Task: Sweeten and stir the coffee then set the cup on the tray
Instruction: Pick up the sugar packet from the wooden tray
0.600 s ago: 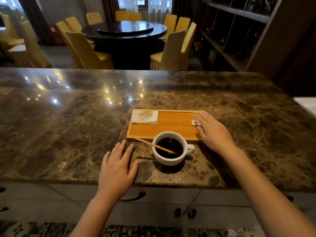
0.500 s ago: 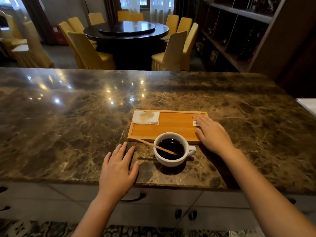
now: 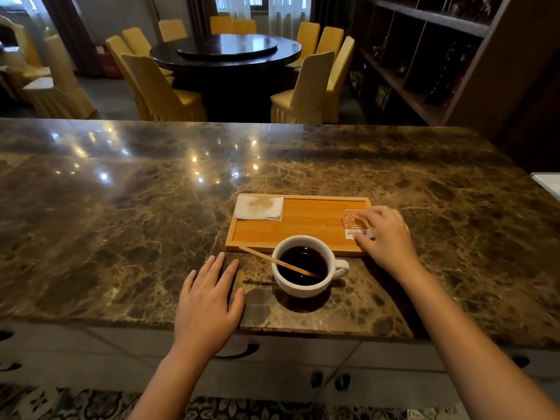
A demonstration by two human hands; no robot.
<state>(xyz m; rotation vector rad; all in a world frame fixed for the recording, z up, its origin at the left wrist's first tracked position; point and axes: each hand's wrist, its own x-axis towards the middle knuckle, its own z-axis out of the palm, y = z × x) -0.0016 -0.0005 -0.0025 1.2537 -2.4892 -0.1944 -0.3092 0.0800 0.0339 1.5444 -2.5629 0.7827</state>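
Note:
A white cup (image 3: 303, 287) of black coffee stands on the marble counter, just in front of the wooden tray (image 3: 303, 225). A thin wooden stir stick (image 3: 272, 260) leans in the cup, its top end pointing left. A small red and white sugar packet (image 3: 353, 222) lies at the tray's right end. My right hand (image 3: 386, 237) rests over that end with its fingertips pinching the packet's edges. My left hand (image 3: 209, 301) lies flat on the counter left of the cup, fingers apart, holding nothing.
A stained white napkin (image 3: 259, 207) lies on the tray's far left corner. The marble counter (image 3: 121, 222) stretches wide to the left and back. A white object (image 3: 548, 183) sits at the right edge. Beyond are a round table, yellow chairs and dark shelves.
My right hand's fingers have curled and closed onto the sugar packet at the tray's right end. The left hand, cup and stick have stayed put.

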